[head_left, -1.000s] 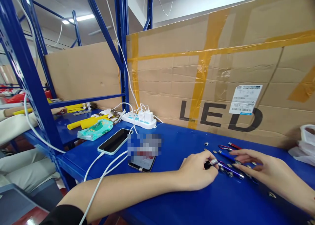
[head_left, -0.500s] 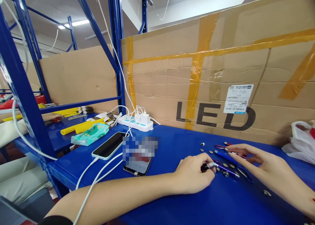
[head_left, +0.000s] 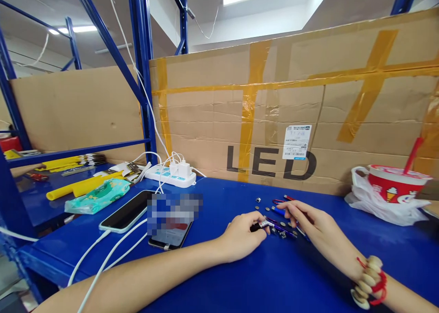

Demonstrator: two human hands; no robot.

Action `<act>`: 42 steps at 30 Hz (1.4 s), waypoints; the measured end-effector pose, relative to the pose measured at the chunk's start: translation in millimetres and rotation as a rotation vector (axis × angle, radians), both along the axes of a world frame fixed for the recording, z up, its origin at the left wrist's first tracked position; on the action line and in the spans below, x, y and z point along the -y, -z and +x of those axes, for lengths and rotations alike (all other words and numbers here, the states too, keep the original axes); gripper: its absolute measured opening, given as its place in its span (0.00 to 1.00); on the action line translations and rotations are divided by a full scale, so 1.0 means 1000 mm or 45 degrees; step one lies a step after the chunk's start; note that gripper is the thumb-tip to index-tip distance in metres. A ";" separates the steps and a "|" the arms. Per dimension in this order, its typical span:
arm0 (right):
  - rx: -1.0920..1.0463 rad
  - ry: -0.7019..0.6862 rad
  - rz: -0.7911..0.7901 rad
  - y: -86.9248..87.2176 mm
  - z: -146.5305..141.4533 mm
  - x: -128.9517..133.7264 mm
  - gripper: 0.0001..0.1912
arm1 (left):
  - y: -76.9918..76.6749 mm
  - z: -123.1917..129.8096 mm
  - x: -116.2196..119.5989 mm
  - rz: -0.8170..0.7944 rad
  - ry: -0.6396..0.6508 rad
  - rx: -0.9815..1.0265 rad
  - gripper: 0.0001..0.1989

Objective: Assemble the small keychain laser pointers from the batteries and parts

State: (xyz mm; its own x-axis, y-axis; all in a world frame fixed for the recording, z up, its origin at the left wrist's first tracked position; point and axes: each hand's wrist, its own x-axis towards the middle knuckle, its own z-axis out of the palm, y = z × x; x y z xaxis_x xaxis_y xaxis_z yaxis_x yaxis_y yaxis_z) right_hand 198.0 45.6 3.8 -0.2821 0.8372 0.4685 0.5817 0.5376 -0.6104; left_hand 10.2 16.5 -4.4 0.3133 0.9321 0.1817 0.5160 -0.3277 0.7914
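My left hand [head_left: 243, 235] rests on the blue table [head_left: 212, 281], its fingers closed round a small black and silver cylinder [head_left: 259, 225]. My right hand [head_left: 308, 221] hovers over the small parts to the right, fingers bent and partly spread; whether anything is between them is hard to make out. Between and behind the hands lie a purple metallic tube [head_left: 286, 230], a blue-handled tool [head_left: 278, 210] partly under my right fingers, a red piece [head_left: 288, 197] and several small round metal discs [head_left: 267, 209].
Two phones [head_left: 128, 211] [head_left: 169, 233] with white cables lie at the left, near a power strip [head_left: 176, 178] and a green packet [head_left: 98, 196]. A red cup [head_left: 394, 185] in a plastic bag stands at the right. Taped cardboard [head_left: 206, 121] walls the back.
The view has swung to the right, bringing the red cup and my right wrist's beaded bracelet into sight. My left hand keeps its hold; my right fingers have shifted slightly over the parts.
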 end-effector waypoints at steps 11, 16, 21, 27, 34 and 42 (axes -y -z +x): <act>0.150 -0.152 -0.213 0.006 -0.013 0.012 0.24 | 0.001 0.002 0.002 0.040 0.054 -0.134 0.09; 0.123 -0.195 -0.254 0.007 -0.013 0.013 0.22 | -0.002 0.002 0.005 0.061 0.053 -0.273 0.11; 0.107 -0.215 -0.188 0.009 -0.013 0.013 0.21 | -0.001 0.002 0.006 0.062 0.072 -0.314 0.12; 0.118 -0.260 -0.184 0.011 -0.012 0.013 0.23 | 0.000 0.002 0.003 0.080 0.063 -0.292 0.11; 0.044 -0.370 -0.274 0.011 -0.011 0.012 0.24 | 0.004 0.001 0.003 0.080 0.069 -0.229 0.12; -0.001 -0.411 -0.242 0.009 -0.011 0.012 0.21 | 0.000 0.001 0.004 0.049 0.045 -0.190 0.11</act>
